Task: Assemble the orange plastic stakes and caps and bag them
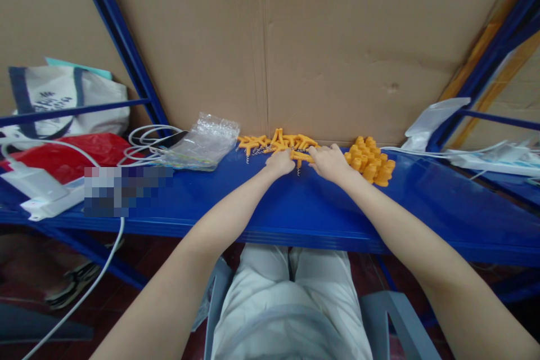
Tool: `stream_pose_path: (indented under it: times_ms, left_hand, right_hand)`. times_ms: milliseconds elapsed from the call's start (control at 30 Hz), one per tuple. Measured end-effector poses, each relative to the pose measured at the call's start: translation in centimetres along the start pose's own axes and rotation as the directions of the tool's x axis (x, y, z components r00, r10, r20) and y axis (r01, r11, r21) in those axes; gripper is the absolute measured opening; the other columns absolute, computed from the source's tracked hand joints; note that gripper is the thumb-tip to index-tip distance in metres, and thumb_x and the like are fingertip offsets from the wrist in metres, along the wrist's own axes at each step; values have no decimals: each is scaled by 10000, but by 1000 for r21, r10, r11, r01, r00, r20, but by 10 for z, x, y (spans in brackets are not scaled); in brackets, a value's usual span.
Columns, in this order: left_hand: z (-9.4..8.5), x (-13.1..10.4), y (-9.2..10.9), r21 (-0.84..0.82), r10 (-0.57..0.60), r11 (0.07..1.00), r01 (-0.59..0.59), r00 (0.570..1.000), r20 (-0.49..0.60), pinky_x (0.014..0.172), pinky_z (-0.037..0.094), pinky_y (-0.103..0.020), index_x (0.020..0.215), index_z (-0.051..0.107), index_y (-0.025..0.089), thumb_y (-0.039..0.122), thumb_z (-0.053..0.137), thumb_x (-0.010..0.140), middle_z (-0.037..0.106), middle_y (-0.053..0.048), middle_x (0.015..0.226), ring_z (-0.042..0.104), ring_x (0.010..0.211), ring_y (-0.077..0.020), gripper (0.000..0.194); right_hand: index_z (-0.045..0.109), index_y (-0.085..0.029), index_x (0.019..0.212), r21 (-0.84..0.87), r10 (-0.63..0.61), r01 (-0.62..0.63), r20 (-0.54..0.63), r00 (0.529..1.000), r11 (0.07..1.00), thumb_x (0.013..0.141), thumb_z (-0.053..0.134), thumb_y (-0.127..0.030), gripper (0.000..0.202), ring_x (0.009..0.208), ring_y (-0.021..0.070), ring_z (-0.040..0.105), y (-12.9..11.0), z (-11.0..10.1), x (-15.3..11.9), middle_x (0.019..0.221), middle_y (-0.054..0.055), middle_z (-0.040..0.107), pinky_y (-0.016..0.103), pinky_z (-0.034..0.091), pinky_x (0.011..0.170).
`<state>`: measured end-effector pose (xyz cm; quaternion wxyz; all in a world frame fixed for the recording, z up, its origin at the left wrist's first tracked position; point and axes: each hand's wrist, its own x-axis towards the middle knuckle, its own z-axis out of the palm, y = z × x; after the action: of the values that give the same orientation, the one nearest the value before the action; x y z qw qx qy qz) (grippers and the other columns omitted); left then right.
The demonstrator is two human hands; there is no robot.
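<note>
Over the blue table, my left hand (280, 163) is closed at the left end of a yellow corkscrew (301, 156). At its right end, the fingers of my right hand (331, 163) are curled in. The metal spiral of this corkscrew points down between my hands. Just behind them lies a pile of more yellow corkscrews (253, 142), their spirals pointing various ways. Several yellow ribbed sleeves (367, 160) stand in a tight group beside my right hand. My fingertips are partly hidden, and small details are blurred.
Clear plastic bags (206, 143) lie left of the pile. Farther left are white cables (145, 140), a red bag (90, 149) and a white power strip (54, 199). A cardboard sheet (320, 45) backs the blue table (295, 214). Another power strip (498, 163) lies right.
</note>
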<state>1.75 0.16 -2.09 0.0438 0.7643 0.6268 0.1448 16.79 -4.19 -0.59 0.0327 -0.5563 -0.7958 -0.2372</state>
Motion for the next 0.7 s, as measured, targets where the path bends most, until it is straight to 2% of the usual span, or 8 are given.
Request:
stream_pose_path:
  times_ms: [233,400,533,700]
  left_hand:
    - [-4,-2,2,12,-21,1000,21,1000,21,1004,513,-367,1287,631,166,207,469,907,652,-135,1341,613,1248,-277,415]
    - [-7,-3,2,24,-54,998,53,998,28,1007,514,-355,1280,641,193,200,477,897,657,-114,1339,615,1246,-266,417]
    - [-8,-3,4,32,-78,997,77,996,42,1013,511,-358,1307,627,210,207,480,905,649,-104,1355,607,1257,-267,428]
    - [-6,-3,5,56,-76,996,74,996,47,1012,511,-349,1296,637,170,216,479,915,645,-136,1354,605,1261,-274,415]
  right_hand:
    - [520,-81,1247,-7,10,-10,4,1000,1000,964,427,-183,314,1101,318,631,-2,3,1,1148,242,696,381,342,853]
    - [500,-87,1270,-9,25,-25,12,1000,1000,994,365,-196,326,1120,314,624,-3,3,1,1154,234,697,381,349,846]
    - [500,-85,1273,-1,28,-28,18,999,1000,993,377,-188,322,1141,310,617,-2,4,1,1185,236,689,383,356,855]
    - [501,-69,1280,6,30,-30,46,998,1000,973,394,-150,335,1158,319,613,-3,5,2,1203,243,684,391,362,868]
